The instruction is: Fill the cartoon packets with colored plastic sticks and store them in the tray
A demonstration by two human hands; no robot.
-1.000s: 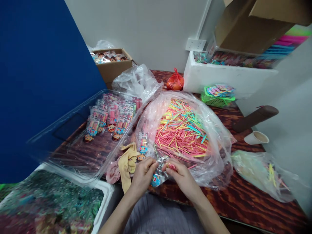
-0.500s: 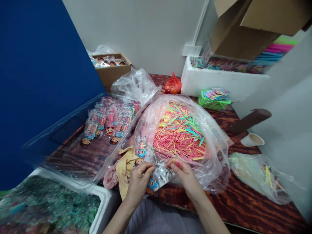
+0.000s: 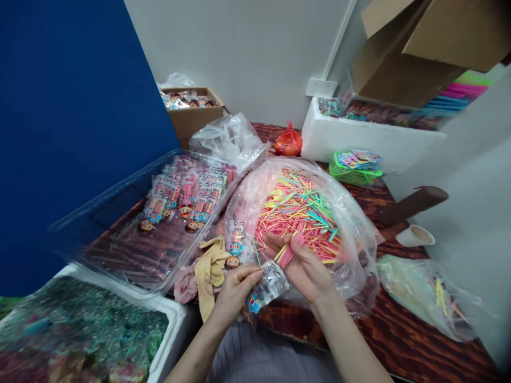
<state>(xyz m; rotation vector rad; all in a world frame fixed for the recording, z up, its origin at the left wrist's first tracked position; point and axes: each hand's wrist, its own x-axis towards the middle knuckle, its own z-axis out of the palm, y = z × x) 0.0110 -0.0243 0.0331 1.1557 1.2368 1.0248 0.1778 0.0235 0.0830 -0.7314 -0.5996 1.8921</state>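
Sticks (image 3: pixel 291 252) are seen, from the head camera, grasped in a bundle by the right hand (image 3: pixel 309 272), pressed under the thumb across straightened fingers, probably to be kept aligned. A clear packet (image 3: pixel 274 286) is pinched by one edge between thumb and forefinger of the left hand (image 3: pixel 238 290), apparently so that its film is left uncovered; it is held above the near edge of the table (image 3: pixel 403 335). Loose sticks (image 3: pixel 285 207) are kept just beyond, seemingly for easy reach.
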